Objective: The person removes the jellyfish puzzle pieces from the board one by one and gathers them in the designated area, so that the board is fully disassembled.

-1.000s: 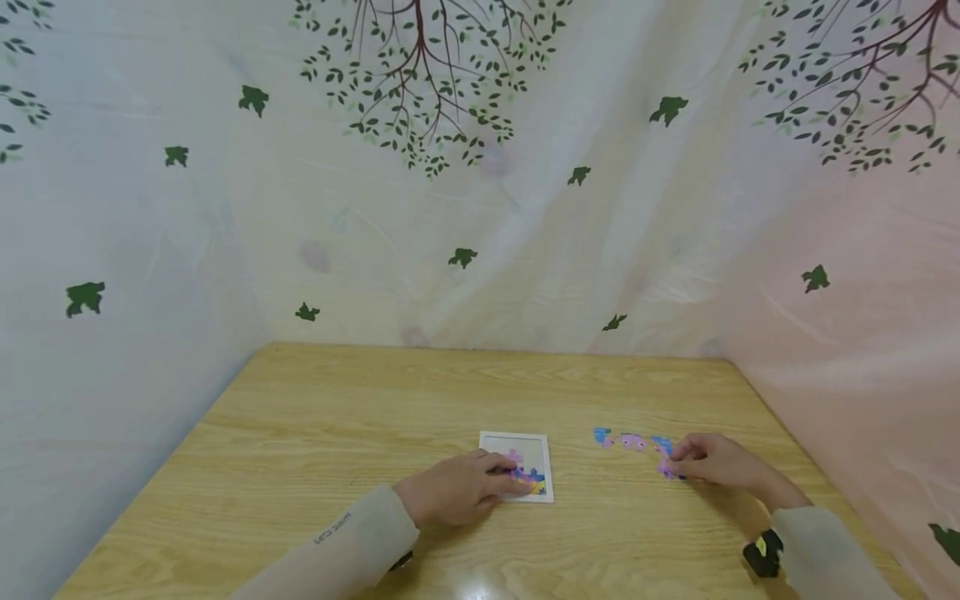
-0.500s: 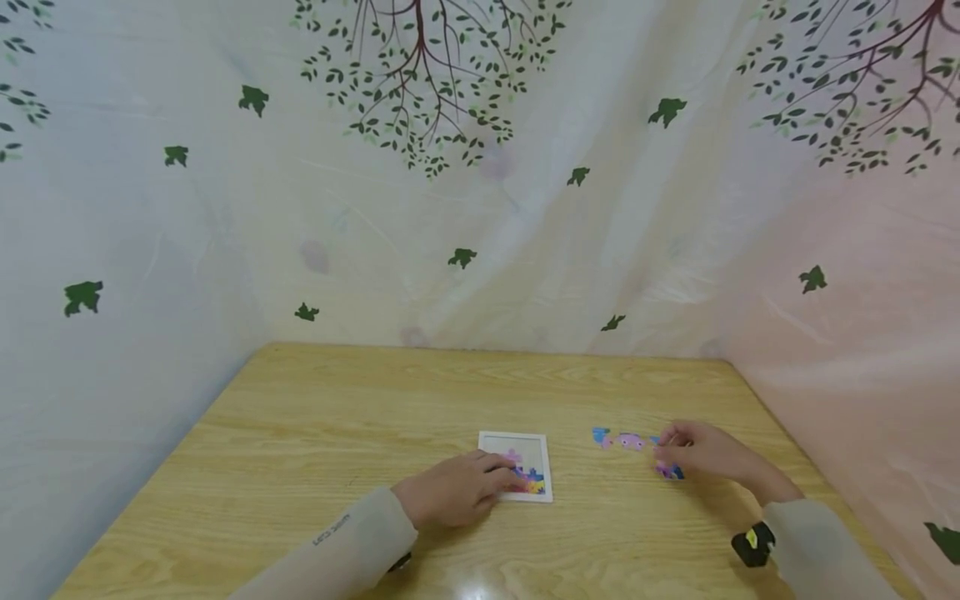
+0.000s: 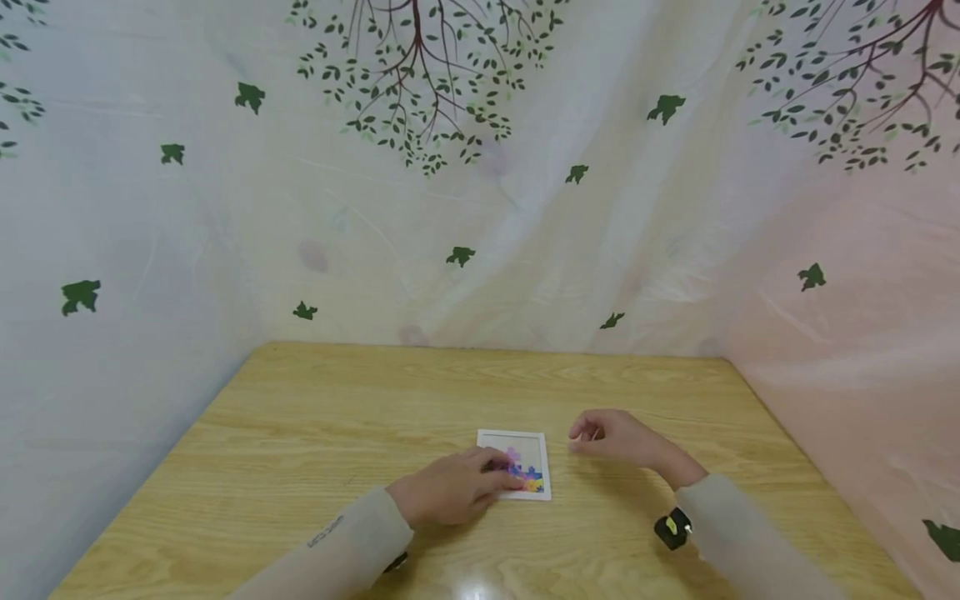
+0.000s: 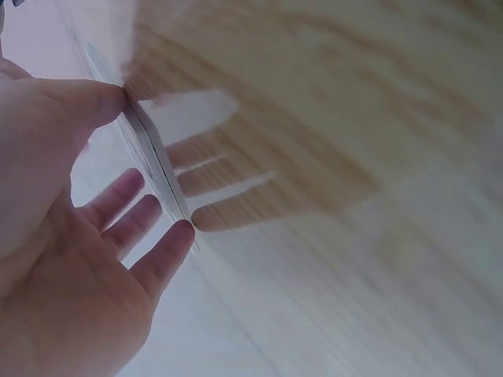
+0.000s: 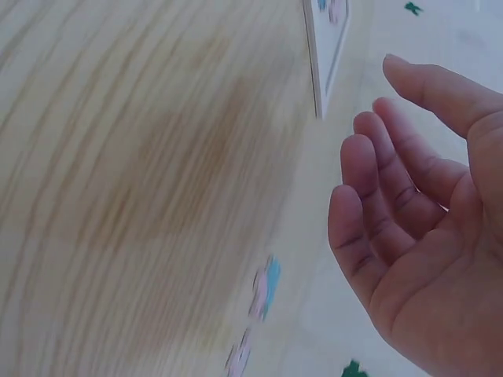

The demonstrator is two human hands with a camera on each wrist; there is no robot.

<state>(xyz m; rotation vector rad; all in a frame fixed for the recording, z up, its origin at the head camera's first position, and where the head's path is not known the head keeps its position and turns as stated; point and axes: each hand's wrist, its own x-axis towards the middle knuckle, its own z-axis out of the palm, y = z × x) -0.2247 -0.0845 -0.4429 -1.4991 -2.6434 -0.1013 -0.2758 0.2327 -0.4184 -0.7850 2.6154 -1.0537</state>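
Note:
A small white-framed jigsaw puzzle point(image 3: 547, 467) lies flat on the table, with pink, blue and yellow pieces in its lower part. My left hand point(image 3: 457, 485) rests on its lower left, partly covering the pieces. In the left wrist view, the thumb point(image 4: 106, 102) and little finger point(image 4: 169, 247) touch the edge of the frame point(image 4: 153, 145). Above the table, right of the puzzle, hovers my right hand point(image 3: 622, 439). Its fingers point(image 5: 360, 165) are loosely bent, and I see nothing held between them and the thumb. In the head view, it hides the loose pieces.
A blue-and-pink puzzle piece point(image 5: 266, 289) and a pinkish one point(image 5: 238, 353) lie on the wooden table point(image 3: 337, 400). Cloth walls point(image 3: 375, 250) printed with trees and leaves stand at the table's back and sides.
My right hand has moved left from the row of loose pieces towards the puzzle, now blocking those pieces from the head view. The left hand has stayed on the frame.

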